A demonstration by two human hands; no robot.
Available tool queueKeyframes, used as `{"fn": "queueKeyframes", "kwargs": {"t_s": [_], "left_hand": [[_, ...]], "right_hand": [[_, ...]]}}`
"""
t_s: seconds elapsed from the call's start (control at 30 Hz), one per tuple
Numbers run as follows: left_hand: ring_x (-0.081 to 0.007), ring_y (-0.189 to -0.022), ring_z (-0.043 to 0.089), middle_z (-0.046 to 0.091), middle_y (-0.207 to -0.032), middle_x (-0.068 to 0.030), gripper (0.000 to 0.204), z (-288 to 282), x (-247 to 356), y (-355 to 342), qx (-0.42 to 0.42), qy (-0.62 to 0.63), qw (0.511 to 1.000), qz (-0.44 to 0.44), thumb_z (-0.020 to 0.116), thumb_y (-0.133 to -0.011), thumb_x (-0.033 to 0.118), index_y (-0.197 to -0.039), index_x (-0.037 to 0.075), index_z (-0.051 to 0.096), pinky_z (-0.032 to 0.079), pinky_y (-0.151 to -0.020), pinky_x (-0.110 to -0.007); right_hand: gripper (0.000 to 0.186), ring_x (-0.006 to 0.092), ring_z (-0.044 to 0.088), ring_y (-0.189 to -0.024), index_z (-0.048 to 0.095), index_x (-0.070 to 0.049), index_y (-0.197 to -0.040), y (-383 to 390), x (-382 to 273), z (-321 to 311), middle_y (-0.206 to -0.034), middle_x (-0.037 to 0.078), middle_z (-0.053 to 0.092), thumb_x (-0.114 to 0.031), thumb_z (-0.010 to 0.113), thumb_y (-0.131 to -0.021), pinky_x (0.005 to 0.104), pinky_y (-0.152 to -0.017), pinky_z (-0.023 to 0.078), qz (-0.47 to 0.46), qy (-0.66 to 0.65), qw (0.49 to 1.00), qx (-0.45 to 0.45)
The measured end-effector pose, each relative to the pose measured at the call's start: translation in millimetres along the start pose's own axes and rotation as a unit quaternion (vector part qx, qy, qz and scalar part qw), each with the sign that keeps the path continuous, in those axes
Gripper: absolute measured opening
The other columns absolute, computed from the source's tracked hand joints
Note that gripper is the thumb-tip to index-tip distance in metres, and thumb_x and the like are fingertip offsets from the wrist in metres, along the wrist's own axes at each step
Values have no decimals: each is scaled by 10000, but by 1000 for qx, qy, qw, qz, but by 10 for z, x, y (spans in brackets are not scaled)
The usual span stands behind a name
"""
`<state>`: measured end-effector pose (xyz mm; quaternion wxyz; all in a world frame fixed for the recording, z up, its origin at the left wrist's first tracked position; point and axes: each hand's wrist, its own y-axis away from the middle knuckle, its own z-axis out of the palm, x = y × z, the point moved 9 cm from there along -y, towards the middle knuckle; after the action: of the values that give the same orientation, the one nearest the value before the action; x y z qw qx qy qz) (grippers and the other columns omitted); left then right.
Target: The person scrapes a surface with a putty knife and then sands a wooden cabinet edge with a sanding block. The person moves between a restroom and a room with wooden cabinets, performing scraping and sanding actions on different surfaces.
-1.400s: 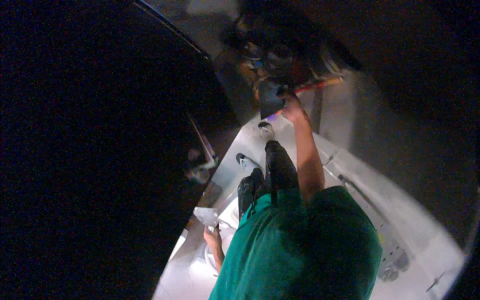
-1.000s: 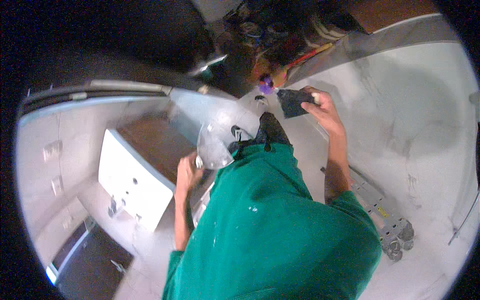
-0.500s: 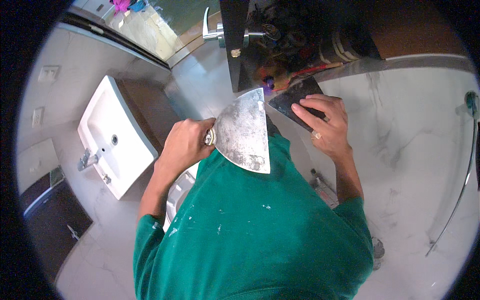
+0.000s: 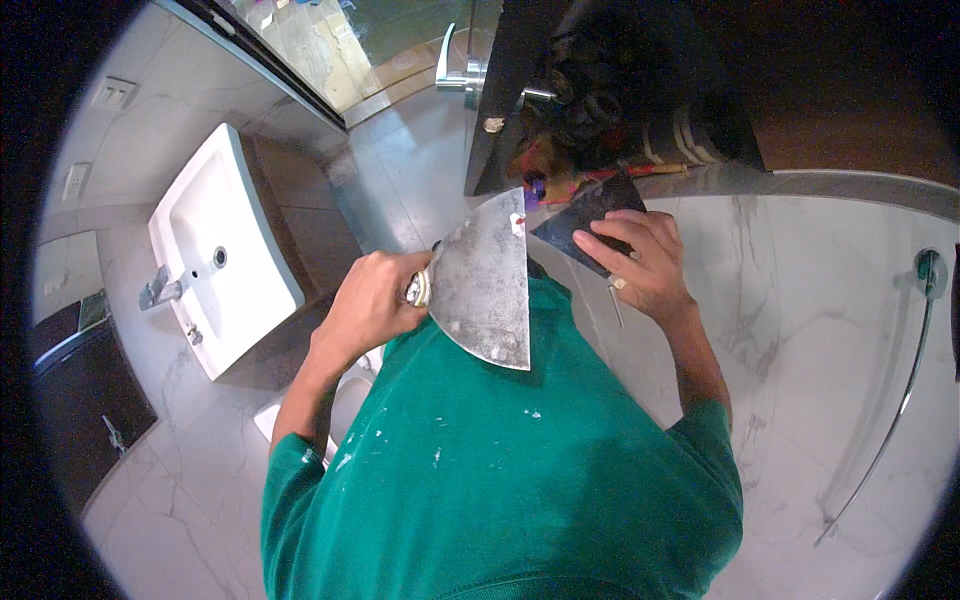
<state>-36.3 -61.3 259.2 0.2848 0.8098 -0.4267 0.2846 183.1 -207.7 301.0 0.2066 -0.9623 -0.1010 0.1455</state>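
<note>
At frame centre, left hand (image 4: 372,302) grips the scraper (image 4: 485,290), its vertical edge just beside the dark plate (image 4: 588,208) clamped in right hand (image 4: 650,262).

- Raised the left hand (image 4: 372,302) and its broad scraper (image 4: 485,285) from low beside the green shirt (image 4: 500,480) to up ahead of it.
- Drew the right hand (image 4: 645,258) and its dark plate (image 4: 588,210) back from an outstretched reach.
- Brought broad scraper and dark plate from well apart to near each other.
- Lit up from near-darkness, revealing a white washbasin (image 4: 188,235) and a silver door handle (image 4: 463,78).
</note>
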Motion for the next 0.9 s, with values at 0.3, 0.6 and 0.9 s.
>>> {"fn": "queueKeyframes", "kwargs": {"t_s": [0.3, 0.6, 0.9], "left_hand": [[-411, -759, 712, 695, -753, -226, 284, -162, -92, -83, -16, -133, 991, 13, 765, -716, 124, -985, 37, 741, 571, -712, -491], [-396, -769, 722, 721, -809, -216, 282, -376, -105, 25, -16, -167, 986, 25, 774, -748, 136, -1015, 47, 755, 578, -719, -476], [-395, -778, 720, 725, -832, -218, 358, -492, -48, -22, -5, -144, 989, 24, 788, -732, 134, -1078, 47, 760, 580, -736, -468]], "right_hand": [[520, 255, 634, -1149, 736, -235, -1271, -469, 37, -257, -1233, 6, 702, -81, 680, -777, 455, -967, 463, -11, -36, 994, -102], [492, 231, 611, -1152, 698, -196, -1277, -813, -227, -61, -1264, -6, 671, -113, 705, -791, 444, -977, 434, -83, 25, 979, -185], [584, 227, 570, -1212, 715, -243, -1305, -868, -268, -174, -1320, -20, 668, 0, 751, -775, 445, -1006, 418, -69, 40, 977, -197]]}}
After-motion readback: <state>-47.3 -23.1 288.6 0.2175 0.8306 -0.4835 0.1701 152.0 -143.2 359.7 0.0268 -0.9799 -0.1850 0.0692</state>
